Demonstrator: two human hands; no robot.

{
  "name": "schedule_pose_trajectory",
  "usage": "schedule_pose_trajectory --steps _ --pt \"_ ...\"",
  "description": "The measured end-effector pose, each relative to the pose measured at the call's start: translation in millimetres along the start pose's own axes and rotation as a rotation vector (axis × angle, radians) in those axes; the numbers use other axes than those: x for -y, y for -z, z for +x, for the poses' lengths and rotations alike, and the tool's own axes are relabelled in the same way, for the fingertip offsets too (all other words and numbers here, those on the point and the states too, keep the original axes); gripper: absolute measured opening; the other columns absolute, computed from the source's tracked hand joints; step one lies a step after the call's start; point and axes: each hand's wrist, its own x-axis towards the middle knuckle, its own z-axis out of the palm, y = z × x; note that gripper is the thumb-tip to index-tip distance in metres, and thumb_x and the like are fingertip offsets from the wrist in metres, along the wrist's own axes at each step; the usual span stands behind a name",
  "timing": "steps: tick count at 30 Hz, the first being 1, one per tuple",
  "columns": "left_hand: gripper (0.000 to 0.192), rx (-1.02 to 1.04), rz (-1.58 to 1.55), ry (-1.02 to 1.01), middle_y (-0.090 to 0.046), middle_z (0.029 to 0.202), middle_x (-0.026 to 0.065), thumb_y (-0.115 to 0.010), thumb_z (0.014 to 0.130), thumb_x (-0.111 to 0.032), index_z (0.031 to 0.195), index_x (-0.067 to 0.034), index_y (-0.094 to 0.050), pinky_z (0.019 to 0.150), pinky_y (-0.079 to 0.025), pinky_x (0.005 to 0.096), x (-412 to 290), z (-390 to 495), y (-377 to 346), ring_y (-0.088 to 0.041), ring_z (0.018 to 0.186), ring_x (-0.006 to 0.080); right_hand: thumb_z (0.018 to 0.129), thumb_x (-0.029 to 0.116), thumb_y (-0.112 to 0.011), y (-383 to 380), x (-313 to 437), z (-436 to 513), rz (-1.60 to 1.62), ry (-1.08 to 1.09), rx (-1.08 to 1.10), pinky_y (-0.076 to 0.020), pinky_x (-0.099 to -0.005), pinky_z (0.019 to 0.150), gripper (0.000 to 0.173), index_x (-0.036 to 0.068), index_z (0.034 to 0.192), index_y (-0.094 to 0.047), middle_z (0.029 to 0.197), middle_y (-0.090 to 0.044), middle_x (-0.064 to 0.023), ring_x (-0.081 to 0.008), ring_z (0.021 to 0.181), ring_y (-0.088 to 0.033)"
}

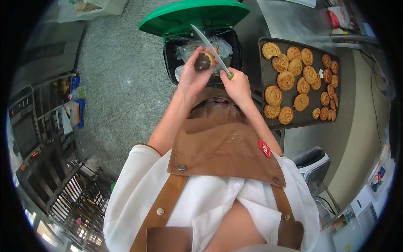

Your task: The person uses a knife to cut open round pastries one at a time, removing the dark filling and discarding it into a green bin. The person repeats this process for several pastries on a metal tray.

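Observation:
Over the open bin, my left hand [195, 74] holds a round pastry [204, 61] with a dark brown face turned up and a golden rim. My right hand [236, 85] grips a knife [211, 48] by its green handle. The long blade points up and to the left, close beside the pastry; whether it touches cannot be told. Below both hands stands a black trash bin [167, 64] with its green lid [195, 15] raised. Crumpled clear plastic [225, 45] lies inside it.
A dark baking tray [292, 124] with several golden spiral pastries [286, 80] and smaller browned ones [327, 76] rests at my right on a steel worktop [283, 19]. A black-and-white appliance [315, 167] stands nearer me. Ovens [25, 116] and a wire rack [78, 195] line the left.

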Motion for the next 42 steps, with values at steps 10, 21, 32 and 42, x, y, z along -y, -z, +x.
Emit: schedule_pose_trajectory --steps 10,21,32,42 --pt "0.026 -0.026 -0.298 -0.002 -0.052 0.128 0.0285 -0.057 0.089 0.012 0.107 -0.001 -0.044 0.109 -0.049 0.0501 4.9 -14.8 -5.5 -0.055 0.124 0.041 0.077 0.012 -0.07 6.6 -3.8 -22.2 -0.342 0.604 -0.217 -0.0483 -0.0447 0.053 0.016 0.008 0.078 -0.055 0.067 -0.063 -0.0115 -0.0346 0.061 -0.064" --pt "0.032 -0.004 -0.158 -0.055 -0.053 0.123 0.0279 -0.061 0.086 0.013 0.111 0.0 -0.046 0.108 -0.05 0.0487 17.9 -27.8 -11.4 -0.057 0.12 0.0404 0.077 0.01 -0.068 18.6 -11.3 -19.6 -0.411 0.634 -0.273 -0.0491 -0.0438 0.052 0.012 0.009 0.077 -0.055 0.066 -0.063 -0.0102 -0.0327 0.059 -0.064" --pt "0.015 0.091 0.115 -0.05 -0.052 0.136 0.0303 -0.061 0.095 -0.002 0.109 0.002 -0.056 0.112 -0.046 0.0492 11.0 -33.9 -25.9 -0.052 0.129 0.0422 0.076 0.008 -0.069 25.7 -6.7 -15.3 -0.381 0.617 -0.284 -0.0489 -0.0429 0.052 0.013 0.009 0.077 -0.056 0.066 -0.064 -0.0102 -0.0327 0.06 -0.065" --pt "0.023 0.108 0.396 -0.032 -0.058 0.133 0.0227 -0.054 0.095 0.005 0.117 0.0 -0.053 0.108 -0.048 0.047 -3.6 -35.5 -24.0 -0.057 0.126 0.0351 0.087 0.021 -0.069 23.6 -14.5 -5.3 -0.18 0.332 -0.027 -0.0483 -0.0409 0.056 0.018 0.004 0.084 -0.062 0.065 -0.063 -0.013 -0.0315 0.059 -0.065"
